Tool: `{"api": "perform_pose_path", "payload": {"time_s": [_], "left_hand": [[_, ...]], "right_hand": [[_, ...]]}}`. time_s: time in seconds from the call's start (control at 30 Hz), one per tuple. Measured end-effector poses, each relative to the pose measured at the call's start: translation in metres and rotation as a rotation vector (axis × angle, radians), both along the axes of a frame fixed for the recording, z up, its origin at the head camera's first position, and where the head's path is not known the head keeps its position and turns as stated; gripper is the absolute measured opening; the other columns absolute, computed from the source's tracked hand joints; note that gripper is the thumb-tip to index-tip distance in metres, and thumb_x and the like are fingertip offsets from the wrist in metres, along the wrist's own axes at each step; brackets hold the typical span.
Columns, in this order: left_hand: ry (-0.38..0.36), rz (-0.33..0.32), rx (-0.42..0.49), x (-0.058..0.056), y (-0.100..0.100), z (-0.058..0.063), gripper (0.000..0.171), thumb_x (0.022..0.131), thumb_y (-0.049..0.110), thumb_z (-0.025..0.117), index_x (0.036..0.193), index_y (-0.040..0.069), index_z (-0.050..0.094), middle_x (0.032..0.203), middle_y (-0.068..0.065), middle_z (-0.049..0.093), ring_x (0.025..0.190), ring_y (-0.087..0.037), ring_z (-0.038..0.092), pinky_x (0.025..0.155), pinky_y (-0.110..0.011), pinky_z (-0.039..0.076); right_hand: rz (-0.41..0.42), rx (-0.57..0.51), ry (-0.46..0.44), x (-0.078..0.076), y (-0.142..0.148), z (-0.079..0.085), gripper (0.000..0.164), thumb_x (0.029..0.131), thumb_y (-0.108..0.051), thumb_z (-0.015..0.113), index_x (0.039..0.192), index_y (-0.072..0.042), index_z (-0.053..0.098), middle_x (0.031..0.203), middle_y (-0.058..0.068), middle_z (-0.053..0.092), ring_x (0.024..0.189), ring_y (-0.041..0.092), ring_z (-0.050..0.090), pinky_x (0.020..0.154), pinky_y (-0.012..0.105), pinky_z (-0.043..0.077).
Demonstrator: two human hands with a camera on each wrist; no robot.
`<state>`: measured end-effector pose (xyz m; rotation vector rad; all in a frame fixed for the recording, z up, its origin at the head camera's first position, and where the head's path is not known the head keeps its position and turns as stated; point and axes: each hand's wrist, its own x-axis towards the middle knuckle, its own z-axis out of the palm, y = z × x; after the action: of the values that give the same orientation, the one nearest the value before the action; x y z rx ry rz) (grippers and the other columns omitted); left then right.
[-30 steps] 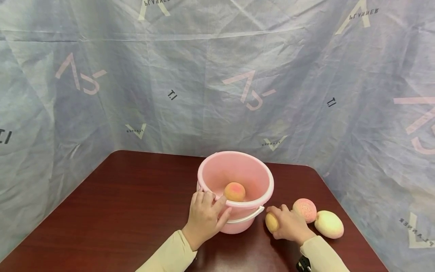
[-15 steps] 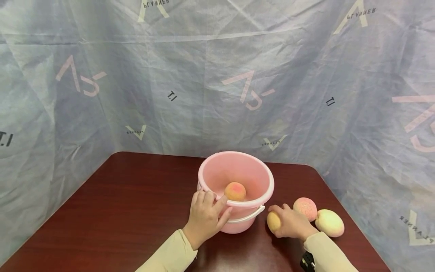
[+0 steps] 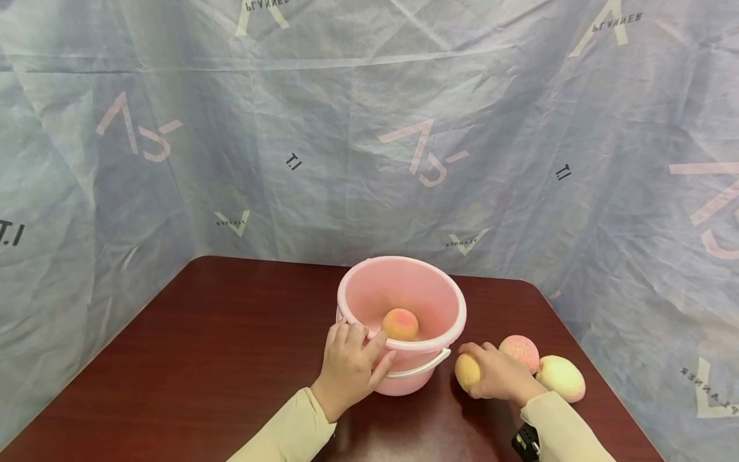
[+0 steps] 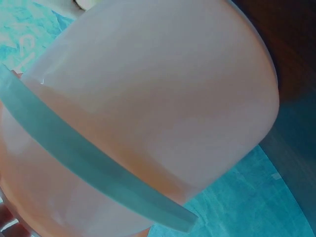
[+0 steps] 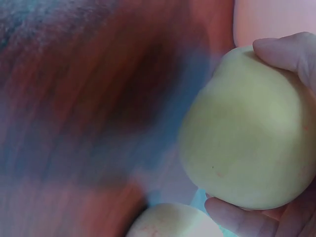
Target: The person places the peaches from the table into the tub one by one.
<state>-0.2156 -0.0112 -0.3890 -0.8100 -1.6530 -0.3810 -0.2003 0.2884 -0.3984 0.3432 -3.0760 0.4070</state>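
Note:
A pink bucket (image 3: pixel 398 301) with a white handle (image 3: pixel 418 370) stands on the dark red table; a yellow-orange peach (image 3: pixel 400 325) lies inside it. My left hand (image 3: pixel 348 366) grips the near left part of the rim, and the left wrist view is filled by the bucket's side (image 4: pixel 163 84) and its handle (image 4: pixel 94 163). To the bucket's right, my right hand (image 3: pixel 499 374) holds a yellow peach (image 3: pixel 467 371) between thumb and fingers. Seen from the right wrist, this peach (image 5: pixel 247 133) looks pale yellow, with the thumb at its top and fingers below.
Just beyond my right hand lie a pink speckled peach (image 3: pixel 520 353) and a cream-coloured, oval fruit (image 3: pixel 561 378), close to the table's right edge. A grey printed cloth (image 3: pixel 323 128) hangs behind and at both sides of the table (image 3: pixel 231 359).
My right hand has shifted slightly right and up in the view, and the held peach has moved with it. The left hand stays on the bucket rim.

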Motion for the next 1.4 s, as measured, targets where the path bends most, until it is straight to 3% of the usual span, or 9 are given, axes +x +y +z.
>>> {"api": "perform_pose_path", "payload": {"time_s": [0.5,1.17,1.4], "left_hand": [[-0.006,-0.004,0.0,0.001,0.001,0.0,0.033,0.097,0.037,0.044,0.087,0.012,0.062,0.075,-0.005,0.041,0.068,-0.024,0.041,0.066,-0.039,0.037],[-0.01,-0.006,-0.002,0.001,0.001,0.001,0.032,0.097,0.037,0.043,0.087,0.012,0.061,0.075,-0.005,0.041,0.067,-0.024,0.041,0.066,-0.039,0.037],[-0.01,-0.008,-0.005,0.002,0.001,0.001,0.032,0.097,0.037,0.043,0.087,0.012,0.061,0.075,-0.005,0.041,0.067,-0.024,0.041,0.066,-0.038,0.037]], "right_hand": [[-0.006,-0.043,-0.004,0.003,0.0,0.014,0.068,0.055,-0.023,0.08,0.119,-0.018,0.058,0.094,0.007,0.053,0.064,0.017,0.047,0.054,0.035,0.04],[0.02,-0.011,0.217,0.006,0.0,0.034,0.062,0.057,-0.029,0.079,0.115,-0.021,0.06,0.096,0.003,0.057,0.079,0.015,0.052,0.057,0.035,0.041],[0.005,-0.017,0.189,0.007,0.0,0.043,0.06,0.06,-0.03,0.079,0.116,-0.022,0.059,0.097,0.004,0.057,0.07,0.013,0.051,0.054,0.035,0.04]]}}
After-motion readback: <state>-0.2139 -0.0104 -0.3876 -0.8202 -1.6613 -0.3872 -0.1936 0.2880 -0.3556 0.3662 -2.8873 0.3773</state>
